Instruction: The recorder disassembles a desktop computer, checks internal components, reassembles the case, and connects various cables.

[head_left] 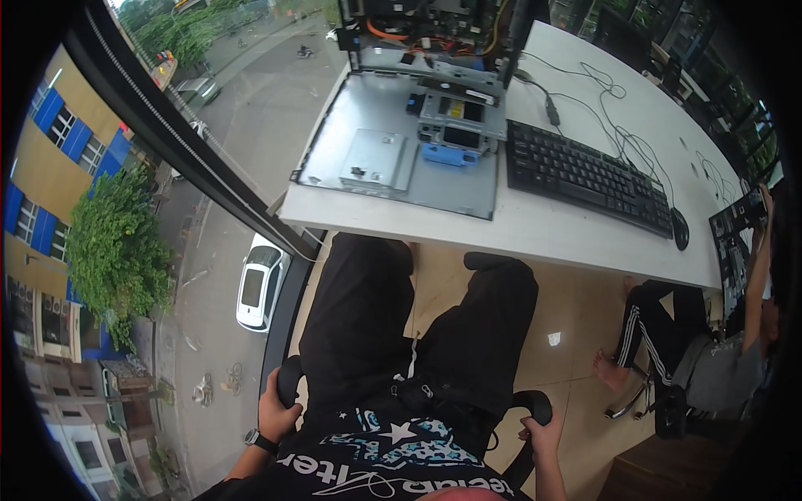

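Note:
My left hand (277, 411) is closed round the black left armrest (289, 380) of the chair, with a watch on that wrist. On the other side, my right hand (545, 434) grips the right armrest (535, 406). Both hands are low beside my lap, well away from the table. On the white table (401, 225) ahead, an opened computer case (434, 37) shows its cables and boards. A flat metal side panel (326, 159) lies in front of it. Resting on the panel is a metal drive bracket (455, 113) with a blue latch (449, 154).
A black keyboard (585, 171) and mouse (680, 229) lie right of the panel, with loose cables (618, 125) behind. At the far right another person (710, 367) sits holding an opened black computer part (735, 242). A window with a dark frame (167, 125) borders the left.

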A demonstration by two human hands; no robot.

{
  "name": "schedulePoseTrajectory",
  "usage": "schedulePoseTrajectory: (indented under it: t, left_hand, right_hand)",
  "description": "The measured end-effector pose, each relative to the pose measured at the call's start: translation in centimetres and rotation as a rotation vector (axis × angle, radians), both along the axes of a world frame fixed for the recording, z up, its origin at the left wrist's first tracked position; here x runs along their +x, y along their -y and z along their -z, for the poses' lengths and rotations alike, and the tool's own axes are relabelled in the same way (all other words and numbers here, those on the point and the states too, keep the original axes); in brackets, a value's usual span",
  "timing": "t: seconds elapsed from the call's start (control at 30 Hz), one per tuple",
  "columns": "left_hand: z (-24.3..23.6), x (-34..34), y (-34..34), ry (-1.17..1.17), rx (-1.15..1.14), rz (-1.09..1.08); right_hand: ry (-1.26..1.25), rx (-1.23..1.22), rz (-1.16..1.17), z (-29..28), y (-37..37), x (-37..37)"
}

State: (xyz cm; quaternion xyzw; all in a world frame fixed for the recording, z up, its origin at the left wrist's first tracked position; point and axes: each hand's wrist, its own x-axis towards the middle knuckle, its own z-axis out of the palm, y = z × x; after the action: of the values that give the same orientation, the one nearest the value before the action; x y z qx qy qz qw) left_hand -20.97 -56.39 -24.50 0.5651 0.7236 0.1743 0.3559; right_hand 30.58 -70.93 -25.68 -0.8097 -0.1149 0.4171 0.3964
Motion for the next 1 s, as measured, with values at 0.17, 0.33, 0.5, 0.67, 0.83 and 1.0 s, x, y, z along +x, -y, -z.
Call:
schedulePoseTrajectory:
  t: [0.17, 0.33, 0.5, 0.67, 0.83, 1.0]
  left_hand:
    - [-0.1, -0.5, 0.0, -0.004, 0.038, 0.042]
    - [0.4, -0.9, 0.3, 0.001, 0.021, 0.014]
    - [1.7, -2.3, 1.3, 0.034, 0.099, 0.01]
    - [2.1, -3.7, 1.4, -0.004, -0.015, -0.011]
    - [1.0, -3.9, -0.2, 0.165, -0.409, -0.088]
    - [0.5, -3.2, -1.8, 0.161, -0.405, -0.075]
  right_hand:
    - [0.051, -0.034, -0.003, -0.1, -0.4, -0.5]
    - [0.077, -0.035, 0.004, 0.4, -0.5, -0.3]
    - [0.144, -0.051, -0.024, 0.7, -0.5, -0.4]
    - [0.237, -0.165, -0.007, 0.8, -0.4, -0.9]
    - [0.269, -0.173, -0.031, 2.0, 0.0, -0.7]
    - [0.305, -0.204, -0.037, 3.3, -0.4, 0.2]
